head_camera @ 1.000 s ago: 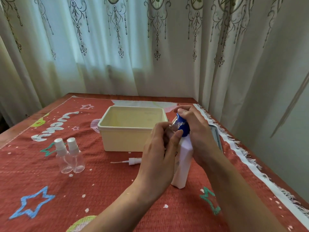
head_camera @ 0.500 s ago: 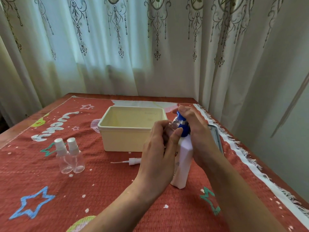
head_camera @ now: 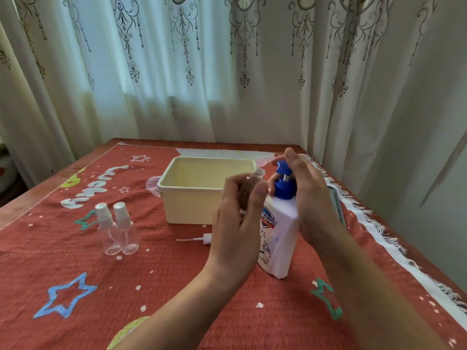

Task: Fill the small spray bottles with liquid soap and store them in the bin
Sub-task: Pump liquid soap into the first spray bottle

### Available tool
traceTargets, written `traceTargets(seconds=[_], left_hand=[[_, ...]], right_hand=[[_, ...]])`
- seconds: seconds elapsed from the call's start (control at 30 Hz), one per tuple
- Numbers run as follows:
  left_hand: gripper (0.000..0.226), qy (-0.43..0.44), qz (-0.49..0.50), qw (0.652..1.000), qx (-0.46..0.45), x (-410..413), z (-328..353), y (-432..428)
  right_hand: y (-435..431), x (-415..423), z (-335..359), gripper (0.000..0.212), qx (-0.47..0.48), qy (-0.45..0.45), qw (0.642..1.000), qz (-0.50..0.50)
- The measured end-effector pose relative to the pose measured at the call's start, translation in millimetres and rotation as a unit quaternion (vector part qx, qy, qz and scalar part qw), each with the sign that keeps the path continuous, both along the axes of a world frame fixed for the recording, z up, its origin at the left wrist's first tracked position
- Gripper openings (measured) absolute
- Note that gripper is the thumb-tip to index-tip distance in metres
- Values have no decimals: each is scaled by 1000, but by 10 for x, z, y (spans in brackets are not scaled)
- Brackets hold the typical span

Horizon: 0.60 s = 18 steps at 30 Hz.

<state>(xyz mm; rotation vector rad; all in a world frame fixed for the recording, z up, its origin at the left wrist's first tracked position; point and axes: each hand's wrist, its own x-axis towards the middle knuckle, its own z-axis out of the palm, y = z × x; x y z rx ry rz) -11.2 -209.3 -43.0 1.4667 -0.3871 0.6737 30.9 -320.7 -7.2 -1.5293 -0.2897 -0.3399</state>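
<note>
**Small spray bottle (head_camera: 252,184) beside the pump spout**

Your left hand (head_camera: 235,223) curls round the uncapped bottle at frame centre, its mouth just left of the blue pump (head_camera: 283,179). Your right hand (head_camera: 312,198) lays straight fingers on the pump head of the one soap bottle (head_camera: 278,241), gripping nothing. Bring the mouth right under the spout before you press, then press slowly. One loose sprayer top (head_camera: 199,239) lies left of your wrist. Two capped bottles (head_camera: 118,231) stand mid-left, making three small bottles. One bin (head_camera: 192,200) sits behind.

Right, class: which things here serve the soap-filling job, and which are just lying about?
Job: soap bottle, pump under right hand, open bottle in left hand, loose spray cap, two capped bottles, bin.
Lying about: grey object, tablecloth, curtains.
</note>
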Motion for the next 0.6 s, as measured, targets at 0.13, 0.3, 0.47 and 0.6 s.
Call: traceTargets(seconds=[0.13, 0.3, 0.47, 0.6], left_hand=[[11, 29, 20, 998, -48, 85, -18, 107], [16, 80, 12, 991, -102, 204, -70, 295], [22, 106, 15, 991, -82, 200, -134, 558], [28, 107, 20, 993, -45, 186, -174, 755]], right_hand=[[-90, 136, 43, 34, -10, -2, 1000, -5], [-279, 335, 95, 33, -43, -8, 999, -19], [-372, 389, 109, 41, -73, -21, 996, -39], [-382, 401, 140, 47, -136, -31, 990, -27]])
